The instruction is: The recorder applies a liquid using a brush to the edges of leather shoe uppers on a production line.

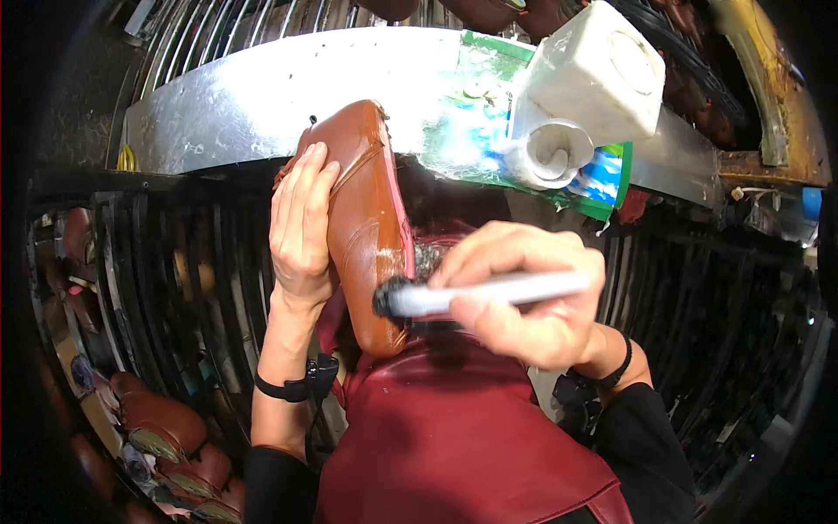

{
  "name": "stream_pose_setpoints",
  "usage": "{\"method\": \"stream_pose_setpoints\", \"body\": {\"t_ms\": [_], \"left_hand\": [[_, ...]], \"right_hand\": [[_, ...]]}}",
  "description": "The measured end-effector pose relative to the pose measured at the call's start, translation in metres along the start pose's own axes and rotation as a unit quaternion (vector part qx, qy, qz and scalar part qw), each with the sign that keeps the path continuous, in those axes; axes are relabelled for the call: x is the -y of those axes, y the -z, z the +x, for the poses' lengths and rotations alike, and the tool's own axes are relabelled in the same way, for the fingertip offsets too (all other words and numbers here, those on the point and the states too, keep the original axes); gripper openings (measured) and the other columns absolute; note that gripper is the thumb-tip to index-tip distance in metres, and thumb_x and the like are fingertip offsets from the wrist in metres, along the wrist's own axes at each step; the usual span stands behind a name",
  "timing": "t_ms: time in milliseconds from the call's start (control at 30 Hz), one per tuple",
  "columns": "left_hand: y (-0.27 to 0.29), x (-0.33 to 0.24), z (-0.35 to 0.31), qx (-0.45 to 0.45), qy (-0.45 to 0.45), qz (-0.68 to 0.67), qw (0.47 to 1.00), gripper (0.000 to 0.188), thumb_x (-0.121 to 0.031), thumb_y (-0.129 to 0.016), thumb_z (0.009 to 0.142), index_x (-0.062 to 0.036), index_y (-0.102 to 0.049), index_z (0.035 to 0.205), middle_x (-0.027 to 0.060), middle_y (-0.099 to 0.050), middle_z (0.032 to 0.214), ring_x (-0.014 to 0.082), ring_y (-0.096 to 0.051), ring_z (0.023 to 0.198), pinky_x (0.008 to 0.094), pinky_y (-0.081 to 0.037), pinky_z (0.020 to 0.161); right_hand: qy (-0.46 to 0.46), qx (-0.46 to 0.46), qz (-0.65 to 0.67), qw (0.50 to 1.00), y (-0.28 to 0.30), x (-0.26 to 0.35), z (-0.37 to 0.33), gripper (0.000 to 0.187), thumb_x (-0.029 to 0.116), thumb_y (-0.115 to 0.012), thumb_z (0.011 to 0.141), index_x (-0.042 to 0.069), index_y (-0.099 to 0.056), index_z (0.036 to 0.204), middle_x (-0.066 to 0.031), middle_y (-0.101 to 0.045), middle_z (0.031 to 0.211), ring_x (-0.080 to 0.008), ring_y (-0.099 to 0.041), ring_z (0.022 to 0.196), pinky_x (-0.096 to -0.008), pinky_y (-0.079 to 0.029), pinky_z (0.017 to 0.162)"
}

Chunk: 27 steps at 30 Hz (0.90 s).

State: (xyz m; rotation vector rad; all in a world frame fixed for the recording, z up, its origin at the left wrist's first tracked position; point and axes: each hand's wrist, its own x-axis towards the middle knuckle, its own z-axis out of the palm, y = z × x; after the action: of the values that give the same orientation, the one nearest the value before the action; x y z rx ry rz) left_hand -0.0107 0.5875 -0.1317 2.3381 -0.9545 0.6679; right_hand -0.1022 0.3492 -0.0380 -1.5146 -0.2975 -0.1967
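A brown leather shoe upper (360,231), apparently stretched over a form, is tilted lengthwise in front of me with a pinkish strip along its right edge. My left hand (301,229) is wrapped over its upper left side, fingers pressed on the leather. In my right hand (537,301) is a brush with a pale handle (532,286), held between thumb and fingers. Dark bristles (394,299) meet the shoe's lower right side, where a wet-looking sheen shows on the leather. Motion blurs the brush. The shoe's lower end rests at my dark red apron (445,428).
A metal ledge (262,96) runs across the far side. On its right, a white plastic container (602,74) and a white round cup (550,153) stand on a green-and-blue printed sheet (607,179). Dark slatted racks flank me; more brown shoes (161,415) lie at lower left.
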Motion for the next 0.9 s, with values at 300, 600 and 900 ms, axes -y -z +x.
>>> {"method": "stream_pose_setpoints", "body": {"t_ms": [300,600,900], "left_hand": [[0.014,-0.001,0.050,0.056,0.070,-0.028,0.996,0.051,0.003,-0.067,0.085,0.0049,-0.061,0.136,0.0255,-0.066,0.136,0.0423,-0.064,0.128,0.0495,-0.050,0.110],[0.040,0.017,0.123,0.156,0.156,-0.185,0.958,0.060,0.003,-0.082,0.072,0.0001,-0.061,0.128,0.0227,-0.072,0.114,0.0448,-0.070,0.108,0.0461,-0.055,0.091],[0.015,0.071,0.132,0.158,0.256,-0.425,0.854,0.092,0.017,-0.085,0.059,-0.0032,-0.055,0.143,0.0115,-0.067,0.130,0.0258,-0.069,0.118,0.0406,-0.057,0.104]], "right_hand": [[0.029,0.094,-0.104,0.990,0.013,0.056,0.042,0.017,0.004,-0.079,0.073,-0.002,-0.073,0.087,-0.0195,-0.076,0.089,-0.0291,-0.078,0.078,-0.0369,-0.064,0.071],[0.168,0.099,-0.130,0.972,0.037,0.056,0.117,0.027,-0.003,-0.075,0.067,-0.007,-0.071,0.094,-0.0205,-0.075,0.093,-0.0276,-0.075,0.078,-0.0334,-0.061,0.071],[0.076,-0.032,-0.172,0.982,0.066,-0.044,0.084,0.025,-0.001,-0.075,0.076,-0.007,-0.073,0.100,-0.0189,-0.077,0.100,-0.0235,-0.076,0.092,-0.0349,-0.059,0.085]]}}
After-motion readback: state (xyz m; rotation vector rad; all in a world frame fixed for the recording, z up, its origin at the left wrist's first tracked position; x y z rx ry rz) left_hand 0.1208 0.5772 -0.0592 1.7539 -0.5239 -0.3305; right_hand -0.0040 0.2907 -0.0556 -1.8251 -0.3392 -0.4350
